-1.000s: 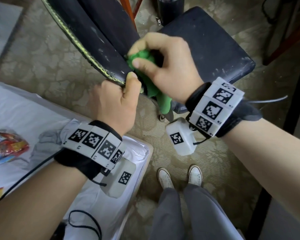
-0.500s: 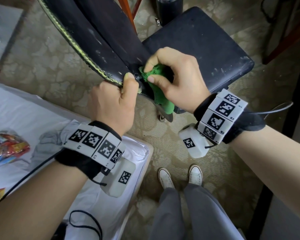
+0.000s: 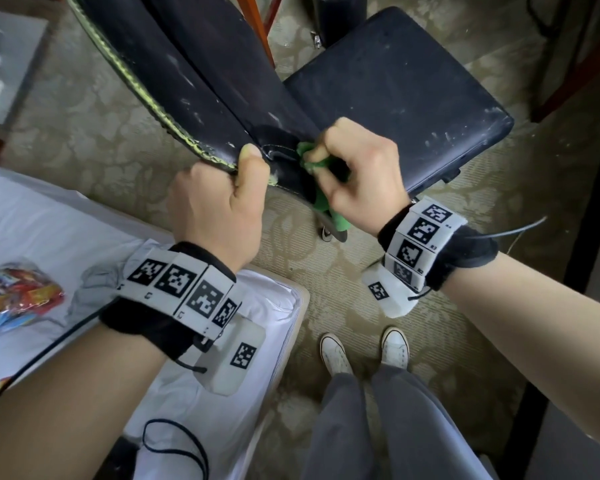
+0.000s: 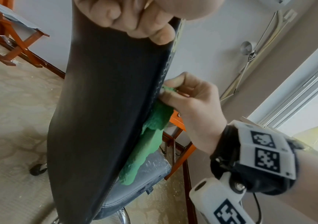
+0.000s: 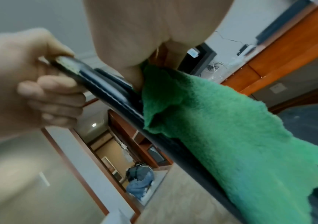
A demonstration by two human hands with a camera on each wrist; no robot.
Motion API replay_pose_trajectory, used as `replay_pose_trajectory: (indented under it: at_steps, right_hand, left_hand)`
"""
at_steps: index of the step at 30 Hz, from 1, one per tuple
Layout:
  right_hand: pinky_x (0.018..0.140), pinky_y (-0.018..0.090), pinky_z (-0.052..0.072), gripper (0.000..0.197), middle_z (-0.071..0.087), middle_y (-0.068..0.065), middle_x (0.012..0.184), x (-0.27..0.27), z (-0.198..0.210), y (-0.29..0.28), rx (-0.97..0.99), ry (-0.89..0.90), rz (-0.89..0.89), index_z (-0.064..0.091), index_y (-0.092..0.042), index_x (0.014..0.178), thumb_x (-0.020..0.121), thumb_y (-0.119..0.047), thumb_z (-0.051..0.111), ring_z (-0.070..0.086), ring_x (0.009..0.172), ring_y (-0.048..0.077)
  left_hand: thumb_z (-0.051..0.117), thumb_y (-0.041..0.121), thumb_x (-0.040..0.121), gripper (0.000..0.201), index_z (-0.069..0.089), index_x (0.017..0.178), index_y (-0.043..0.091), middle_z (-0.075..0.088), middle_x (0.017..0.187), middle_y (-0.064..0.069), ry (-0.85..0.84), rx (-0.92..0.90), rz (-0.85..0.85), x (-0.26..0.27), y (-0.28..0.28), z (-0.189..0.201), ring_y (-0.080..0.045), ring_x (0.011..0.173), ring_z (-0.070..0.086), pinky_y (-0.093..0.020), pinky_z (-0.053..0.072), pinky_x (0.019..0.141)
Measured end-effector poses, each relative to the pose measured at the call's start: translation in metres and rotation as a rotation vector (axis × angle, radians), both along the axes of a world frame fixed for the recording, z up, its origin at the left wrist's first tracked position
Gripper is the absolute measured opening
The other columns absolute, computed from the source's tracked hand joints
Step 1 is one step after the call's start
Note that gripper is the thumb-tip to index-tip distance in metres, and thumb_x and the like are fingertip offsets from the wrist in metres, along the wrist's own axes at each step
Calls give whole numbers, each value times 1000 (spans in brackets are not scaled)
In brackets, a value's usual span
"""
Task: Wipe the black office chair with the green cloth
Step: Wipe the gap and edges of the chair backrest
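Note:
The black office chair stands in front of me, its backrest (image 3: 187, 74) slanting toward me and its scuffed seat (image 3: 395, 84) behind. My left hand (image 3: 222, 202) grips the backrest's top edge, thumb on the front face, fingers curled round the back (image 4: 144, 27). My right hand (image 3: 357, 171) holds the bunched green cloth (image 3: 312, 161) and presses it against the front of the backrest just right of my left thumb. The cloth's loose end (image 4: 144, 151) hangs down along the backrest (image 4: 104, 121). In the right wrist view the cloth (image 5: 231, 136) drapes over the backrest's edge (image 5: 104, 87).
A white-covered bed (image 3: 49, 237) lies at my left with a bag of colourful packets (image 3: 14, 296) and a black cable (image 3: 174, 445). Wooden furniture legs (image 3: 253, 19) and a dark cylinder (image 3: 340, 15) stand behind the chair. My white shoes (image 3: 364, 348) are on patterned carpet.
My right hand has slid the green cloth down the backrest toward its top edge and toward me. My left hand has kept its grip on the edge.

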State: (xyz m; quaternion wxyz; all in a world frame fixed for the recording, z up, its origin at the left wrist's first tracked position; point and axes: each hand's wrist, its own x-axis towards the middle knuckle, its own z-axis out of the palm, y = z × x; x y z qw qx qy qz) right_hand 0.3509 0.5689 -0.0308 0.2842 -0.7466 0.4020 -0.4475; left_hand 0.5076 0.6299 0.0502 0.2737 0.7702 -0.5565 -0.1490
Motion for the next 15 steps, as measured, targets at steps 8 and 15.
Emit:
replay_pose_trajectory:
  at_steps: [8,15]
  right_hand:
    - [63,39,46,8,59,12,80,17,13,5,-55,-39,38,58,2,74,76,9,59,57,71,28]
    - [76,13,46,21,66,-9,86,-21,8,10,423,-72,-199,65,-13,96,79,-1,69,59,78,0]
  left_hand:
    - [26,56,84,72,57,46,3,58,49,-16,8,-21,-4,0,3,-1,-36,57,59,-46,49,70]
    - [20,64,78,78,63,49,6,63,54,-14,18,57,66,-18,3,5,-36,63,61,-45,51,76]
